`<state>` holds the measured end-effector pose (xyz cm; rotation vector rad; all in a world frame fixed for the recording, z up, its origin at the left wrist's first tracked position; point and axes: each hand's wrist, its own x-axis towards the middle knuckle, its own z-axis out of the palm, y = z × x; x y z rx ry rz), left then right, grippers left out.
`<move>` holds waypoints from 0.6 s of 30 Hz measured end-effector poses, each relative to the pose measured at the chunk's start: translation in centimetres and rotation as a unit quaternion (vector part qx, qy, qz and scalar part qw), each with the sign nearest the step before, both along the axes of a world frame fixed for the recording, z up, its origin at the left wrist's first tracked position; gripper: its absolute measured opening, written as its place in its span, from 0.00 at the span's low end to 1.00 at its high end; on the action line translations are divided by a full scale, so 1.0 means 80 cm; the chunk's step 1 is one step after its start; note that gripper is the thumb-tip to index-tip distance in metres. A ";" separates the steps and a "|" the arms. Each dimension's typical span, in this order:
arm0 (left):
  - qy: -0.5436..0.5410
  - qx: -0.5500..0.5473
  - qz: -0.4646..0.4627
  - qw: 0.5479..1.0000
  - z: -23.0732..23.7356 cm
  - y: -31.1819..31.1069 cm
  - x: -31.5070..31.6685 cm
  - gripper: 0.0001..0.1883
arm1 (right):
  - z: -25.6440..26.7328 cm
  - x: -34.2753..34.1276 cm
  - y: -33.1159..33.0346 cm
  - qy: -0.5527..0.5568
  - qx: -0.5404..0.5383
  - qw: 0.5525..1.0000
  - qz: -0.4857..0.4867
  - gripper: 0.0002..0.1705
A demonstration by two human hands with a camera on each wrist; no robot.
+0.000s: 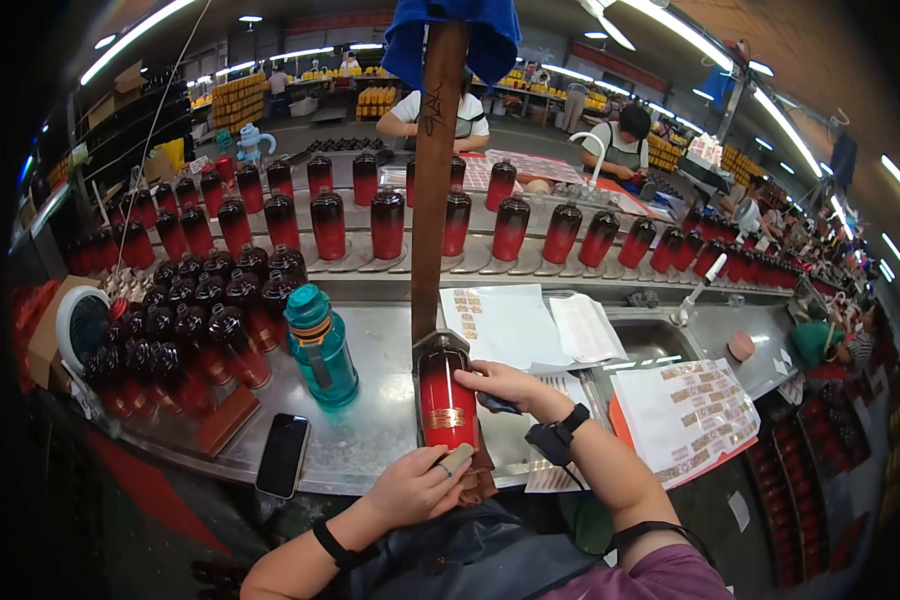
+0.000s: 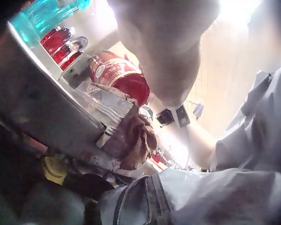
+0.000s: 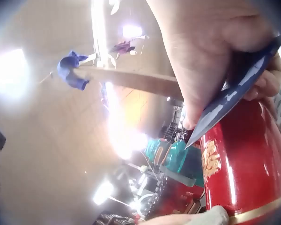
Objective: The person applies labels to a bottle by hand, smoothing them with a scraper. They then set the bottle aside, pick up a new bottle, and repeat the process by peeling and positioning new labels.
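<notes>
The left hand [image 1: 422, 488] lays a covered finger [image 1: 458, 459] near the base of the red bottle [image 1: 443, 385] (I cannot tell whether it grips), which lies on its side between the hands. The right hand [image 1: 510, 389] pinches a blue scraper [image 3: 233, 95] near the gold marking [image 1: 448, 418]; light, even strokes with a flat edge would probably suit, the bottle braced against rolling.

The metal bench [image 1: 358, 432] bears dark-red bottles [image 1: 236, 346] and a phone [image 1: 283, 456] at left, a teal flask [image 1: 322, 352] left of centre, papers [image 1: 502, 325] right of centre.
</notes>
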<state>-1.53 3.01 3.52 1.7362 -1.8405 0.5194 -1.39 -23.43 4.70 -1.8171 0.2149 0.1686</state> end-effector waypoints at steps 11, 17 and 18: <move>-0.072 0.051 -0.001 0.996 -0.015 -0.031 -0.011 0.16 | -0.020 -0.001 0.009 -0.032 0.027 0.998 -0.042 0.38; -0.068 -0.009 0.028 0.997 -0.014 -0.004 -0.010 0.17 | -0.022 -0.009 -0.026 0.077 0.211 0.973 0.045 0.32; -0.063 -0.009 0.025 0.998 -0.015 -0.001 -0.010 0.18 | -0.025 -0.007 -0.026 0.079 0.212 0.973 0.046 0.32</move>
